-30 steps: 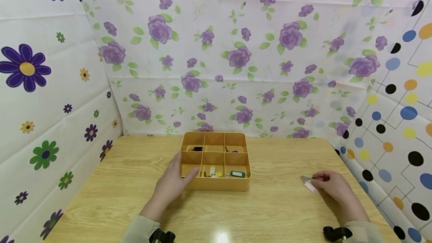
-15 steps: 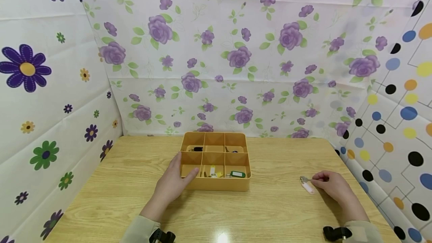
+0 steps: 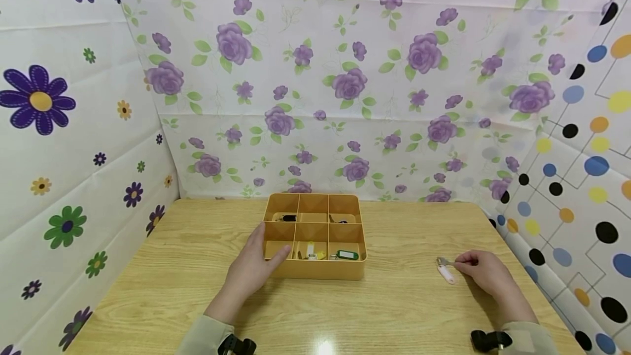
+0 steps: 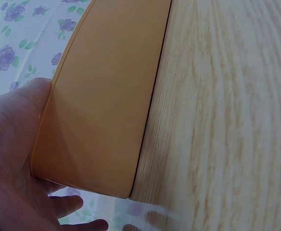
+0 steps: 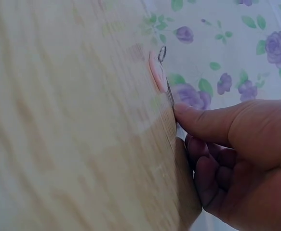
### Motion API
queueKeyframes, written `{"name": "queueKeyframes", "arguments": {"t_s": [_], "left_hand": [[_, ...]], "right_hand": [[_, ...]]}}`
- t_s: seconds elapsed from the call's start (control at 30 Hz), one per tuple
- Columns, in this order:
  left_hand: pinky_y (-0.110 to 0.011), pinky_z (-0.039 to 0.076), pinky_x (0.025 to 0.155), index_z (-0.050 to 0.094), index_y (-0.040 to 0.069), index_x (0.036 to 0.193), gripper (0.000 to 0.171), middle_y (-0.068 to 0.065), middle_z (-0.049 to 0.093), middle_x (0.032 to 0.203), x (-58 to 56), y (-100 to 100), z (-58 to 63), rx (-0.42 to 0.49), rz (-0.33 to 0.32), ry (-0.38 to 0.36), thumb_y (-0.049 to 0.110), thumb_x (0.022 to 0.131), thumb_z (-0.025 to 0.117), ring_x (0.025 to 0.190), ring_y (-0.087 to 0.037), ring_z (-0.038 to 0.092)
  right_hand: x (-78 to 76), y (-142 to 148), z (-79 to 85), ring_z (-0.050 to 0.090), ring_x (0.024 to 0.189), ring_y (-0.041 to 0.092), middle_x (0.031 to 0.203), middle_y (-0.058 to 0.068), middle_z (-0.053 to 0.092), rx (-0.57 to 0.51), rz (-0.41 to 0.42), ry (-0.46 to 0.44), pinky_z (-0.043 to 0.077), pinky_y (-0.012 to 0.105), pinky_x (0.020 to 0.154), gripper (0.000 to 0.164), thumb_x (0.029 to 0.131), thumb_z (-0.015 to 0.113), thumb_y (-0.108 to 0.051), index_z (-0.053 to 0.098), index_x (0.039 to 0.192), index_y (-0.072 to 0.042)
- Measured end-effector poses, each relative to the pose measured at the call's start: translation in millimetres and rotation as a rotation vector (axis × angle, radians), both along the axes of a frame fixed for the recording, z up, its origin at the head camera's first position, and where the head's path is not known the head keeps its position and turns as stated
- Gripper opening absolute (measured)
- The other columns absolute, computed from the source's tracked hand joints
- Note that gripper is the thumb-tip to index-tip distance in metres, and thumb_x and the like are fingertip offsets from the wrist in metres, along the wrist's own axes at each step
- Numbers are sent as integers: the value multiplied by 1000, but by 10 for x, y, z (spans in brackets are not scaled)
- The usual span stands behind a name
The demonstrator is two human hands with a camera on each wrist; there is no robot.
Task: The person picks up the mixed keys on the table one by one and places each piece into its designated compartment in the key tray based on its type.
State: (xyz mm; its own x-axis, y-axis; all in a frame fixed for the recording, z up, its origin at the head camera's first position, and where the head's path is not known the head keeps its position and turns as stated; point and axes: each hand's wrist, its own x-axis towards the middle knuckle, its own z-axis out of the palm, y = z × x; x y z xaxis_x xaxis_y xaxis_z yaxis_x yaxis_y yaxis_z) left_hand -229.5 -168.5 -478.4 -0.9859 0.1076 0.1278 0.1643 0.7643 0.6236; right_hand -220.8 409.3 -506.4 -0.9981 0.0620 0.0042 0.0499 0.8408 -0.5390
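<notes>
A yellow-orange box [image 3: 315, 270] with several compartments stands on the table. My left hand [image 3: 251, 267] holds it at the near left corner, thumb over the front rim and fingers along the left side; the left wrist view shows the thumb on the rim [image 4: 48, 115]. To the right, my right hand [image 3: 485, 270] pinches a key [image 3: 445, 261] between thumb and fingers, low over the wood. A pale pink key tag [image 3: 446, 274] hangs from its ring; in the right wrist view the tag [image 5: 157, 72] lies close to the tabletop. The other right fingers are curled under.
In the box are a green key tag [image 3: 347, 255] at front right, a yellow key tag [image 3: 310, 248] at front middle, a black key tag [image 3: 289, 217] at back left and a small key [image 3: 338, 219] at back right. Patterned cloth walls [image 3: 315, 81] enclose the wooden table [image 3: 394, 300].
The key's pink tag has swung slightly leftward and more of the key shows beyond my right fingertips. My left hand and the box have stayed put.
</notes>
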Motion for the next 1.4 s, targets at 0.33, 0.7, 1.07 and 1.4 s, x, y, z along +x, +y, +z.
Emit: {"name": "queueKeyframes", "arguments": {"t_s": [0.33,0.7,1.07,1.4], "left_hand": [[-72,42,118,13,-3,175,112,-24,20,180,13,-7,-3,6,3,2,68,105,64,159,-51,33],[-72,40,119,15,-4,174,111,-25,20,180,20,5,23,9,-1,17,68,106,63,159,-52,32],[-72,41,118,13,-4,175,111,-24,20,180,26,-2,6,6,-5,7,69,106,62,159,-51,32],[-72,40,119,11,-2,175,111,-23,19,181,1,-4,-2,6,-7,3,68,106,63,160,-51,31]], "right_hand": [[-27,18,-36,70,103,39,113,20,75,26,-7,-23,53,63,94,31,113,65,-31,77,112,-2],[11,-11,5,65,99,33,113,19,72,-7,-4,-10,51,52,87,32,118,56,-27,72,114,0],[37,-114,42,58,86,22,89,4,68,-87,-19,55,45,36,78,33,119,53,-29,68,110,-1],[-32,-297,153,54,78,23,88,10,61,-253,-2,62,44,31,67,35,120,51,-29,64,116,3]]}}
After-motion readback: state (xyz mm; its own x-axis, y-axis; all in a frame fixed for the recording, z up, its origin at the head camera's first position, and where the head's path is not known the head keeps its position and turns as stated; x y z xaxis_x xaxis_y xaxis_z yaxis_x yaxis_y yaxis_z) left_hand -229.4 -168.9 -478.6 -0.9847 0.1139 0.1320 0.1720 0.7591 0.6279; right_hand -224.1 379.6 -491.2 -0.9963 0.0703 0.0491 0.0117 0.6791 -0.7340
